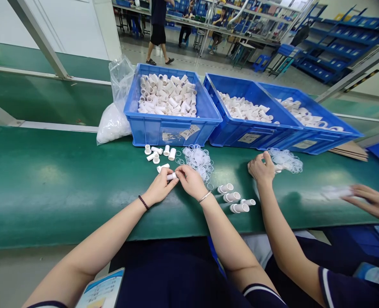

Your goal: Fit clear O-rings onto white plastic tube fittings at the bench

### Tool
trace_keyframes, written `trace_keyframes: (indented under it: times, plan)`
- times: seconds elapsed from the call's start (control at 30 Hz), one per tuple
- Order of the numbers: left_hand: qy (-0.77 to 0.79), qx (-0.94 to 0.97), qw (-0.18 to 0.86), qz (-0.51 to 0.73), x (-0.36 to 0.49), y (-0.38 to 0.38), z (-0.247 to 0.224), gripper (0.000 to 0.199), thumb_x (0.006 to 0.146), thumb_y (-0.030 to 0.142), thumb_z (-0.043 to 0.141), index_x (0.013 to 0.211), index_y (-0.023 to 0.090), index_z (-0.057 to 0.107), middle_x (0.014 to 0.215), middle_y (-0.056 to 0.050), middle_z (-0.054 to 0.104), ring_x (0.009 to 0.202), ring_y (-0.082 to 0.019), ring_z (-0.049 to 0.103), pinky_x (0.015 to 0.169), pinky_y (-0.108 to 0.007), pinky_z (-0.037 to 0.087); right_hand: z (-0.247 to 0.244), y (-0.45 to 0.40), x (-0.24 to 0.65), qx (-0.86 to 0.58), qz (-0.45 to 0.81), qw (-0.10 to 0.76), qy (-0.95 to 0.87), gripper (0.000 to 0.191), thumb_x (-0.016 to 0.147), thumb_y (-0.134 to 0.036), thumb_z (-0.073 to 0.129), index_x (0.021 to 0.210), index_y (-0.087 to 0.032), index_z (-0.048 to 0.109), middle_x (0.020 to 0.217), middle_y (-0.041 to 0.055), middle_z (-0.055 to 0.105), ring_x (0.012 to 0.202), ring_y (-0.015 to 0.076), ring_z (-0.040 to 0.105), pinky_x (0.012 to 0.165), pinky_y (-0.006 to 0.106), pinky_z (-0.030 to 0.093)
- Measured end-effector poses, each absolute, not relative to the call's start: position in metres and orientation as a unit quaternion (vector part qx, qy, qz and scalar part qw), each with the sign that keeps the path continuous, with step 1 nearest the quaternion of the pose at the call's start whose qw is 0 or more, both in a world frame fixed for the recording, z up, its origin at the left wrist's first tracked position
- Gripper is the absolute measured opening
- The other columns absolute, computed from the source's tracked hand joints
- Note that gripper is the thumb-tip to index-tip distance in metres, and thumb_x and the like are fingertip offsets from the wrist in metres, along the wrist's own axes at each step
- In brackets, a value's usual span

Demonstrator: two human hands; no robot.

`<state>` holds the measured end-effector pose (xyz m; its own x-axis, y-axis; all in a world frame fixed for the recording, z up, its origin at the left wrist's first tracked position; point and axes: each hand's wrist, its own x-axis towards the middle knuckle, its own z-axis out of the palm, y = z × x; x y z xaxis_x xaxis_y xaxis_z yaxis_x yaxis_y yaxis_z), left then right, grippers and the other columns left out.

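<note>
My left hand [159,188] is closed around a small white plastic pipe fitting [171,176], held just above the green work surface. My right hand [192,183] pinches at the fitting's right end; what lies between its fingertips is too small to make out. Just beyond my hands sits a loose group of white flanged fittings [156,158], some upright, some on their sides. A pile of thin clear rings [198,160] spreads beyond my right hand. Several white fittings [232,197] stand to the right of my right wrist.
Three blue bins, the left bin [173,130], middle bin [250,133] and right bin [320,139], hold white fittings along the far edge. A clear plastic bag [112,124] leans beside them. A co-worker's hand [262,167] is near another ring pile [285,160]; their other hand [374,201] is blurred.
</note>
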<state>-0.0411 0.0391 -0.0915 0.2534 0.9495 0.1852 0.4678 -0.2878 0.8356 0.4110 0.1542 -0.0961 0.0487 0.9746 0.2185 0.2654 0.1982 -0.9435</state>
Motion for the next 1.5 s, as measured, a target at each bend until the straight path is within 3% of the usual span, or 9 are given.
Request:
trace_keyframes:
  times: [0.23,0.3,0.37,0.43,0.57,0.7,0.97,1.27,1.5]
  plan:
    - [0.491,0.731,0.330,0.342,-0.042,0.040,-0.090,0.018,0.092,0.037,0.040,0.097,0.019,0.041,0.092,-0.005,0.054,0.084,-0.019,0.054,0.074,-0.034,0.043,-0.029,0.114,0.328,-0.579,0.411,0.438,-0.552,0.058,0.093,-0.058,0.009,0.085,-0.032,0.060,0.062,0.0024,0.051,0.071,0.0165,0.059,0.068,0.032,0.049]
    - [0.472,0.756,0.323,0.318,-0.044,0.040,-0.089,0.018,0.093,0.037,0.039,0.096,0.019,0.042,0.090,-0.006,0.054,0.083,-0.020,0.054,0.074,-0.035,0.043,-0.023,0.095,0.271,-0.545,0.450,0.378,-0.599,0.045,0.096,-0.053,0.023,0.098,-0.029,0.061,0.086,0.0037,0.061,0.084,0.0160,0.060,0.077,0.033,0.051]
    - [0.446,0.780,0.314,0.305,-0.046,0.039,-0.088,0.019,0.093,0.036,0.038,0.096,0.019,0.044,0.092,-0.007,0.054,0.084,-0.020,0.053,0.077,-0.036,0.042,-0.032,0.080,0.212,-0.523,0.469,0.357,-0.615,0.033,0.093,-0.042,0.047,0.111,-0.017,0.057,0.108,0.0071,0.060,0.092,0.0164,0.059,0.082,0.036,0.051]
    - [0.418,0.787,0.310,0.332,-0.046,0.038,-0.088,0.018,0.092,0.034,0.040,0.098,0.018,0.045,0.097,-0.008,0.054,0.089,-0.020,0.052,0.082,-0.037,0.042,-0.048,0.070,0.163,-0.507,0.485,0.344,-0.624,0.031,0.092,-0.036,0.052,0.116,-0.017,0.056,0.116,0.0083,0.057,0.098,0.0176,0.058,0.084,0.038,0.051]
    - [0.416,0.705,0.348,0.457,-0.040,0.034,-0.091,0.024,0.092,0.034,0.043,0.109,0.018,0.044,0.106,-0.008,0.051,0.098,-0.018,0.050,0.088,-0.035,0.040,-0.073,0.064,0.115,-0.483,0.508,0.343,-0.625,0.030,0.091,-0.040,0.051,0.106,-0.015,0.058,0.094,0.0034,0.061,0.077,0.0132,0.059,0.064,0.028,0.053]
    - [0.417,0.565,0.486,0.520,-0.032,0.036,-0.096,0.029,0.091,0.040,0.044,0.109,0.018,0.040,0.096,-0.004,0.051,0.079,-0.012,0.051,0.072,-0.028,0.043,-0.080,0.063,0.105,-0.446,0.562,0.407,-0.565,0.031,0.086,-0.050,0.049,0.092,-0.020,0.058,0.072,-0.0018,0.053,0.061,0.0099,0.051,0.047,0.020,0.045]
    - [0.355,0.332,0.675,0.555,-0.028,0.040,-0.089,0.029,0.087,0.043,0.053,0.099,0.019,0.043,0.073,0.002,0.052,0.056,-0.007,0.045,0.051,-0.020,0.033,-0.084,0.060,0.103,-0.465,0.491,0.396,-0.621,0.029,0.088,-0.046,0.047,0.100,-0.022,0.059,0.082,0.0018,0.058,0.067,0.0116,0.053,0.059,0.025,0.048]
    - [0.321,0.249,0.738,0.539,-0.028,0.036,-0.078,0.023,0.088,0.037,0.053,0.096,0.020,0.041,0.065,0.003,0.053,0.048,-0.006,0.045,0.049,-0.017,0.034,-0.088,0.060,0.104,-0.469,0.456,0.399,-0.643,0.030,0.087,-0.048,0.050,0.099,-0.023,0.062,0.091,0.0039,0.061,0.087,0.0172,0.056,0.074,0.030,0.049]
    - [0.256,0.223,0.799,0.497,-0.031,0.038,-0.074,0.019,0.087,0.031,0.056,0.095,0.015,0.049,0.061,0.003,0.048,0.044,-0.004,0.038,0.043,-0.015,0.028,-0.089,0.060,0.106,-0.430,0.533,0.422,-0.594,0.033,0.083,-0.052,0.055,0.094,-0.023,0.064,0.085,0.0014,0.062,0.078,0.0149,0.056,0.073,0.028,0.047]
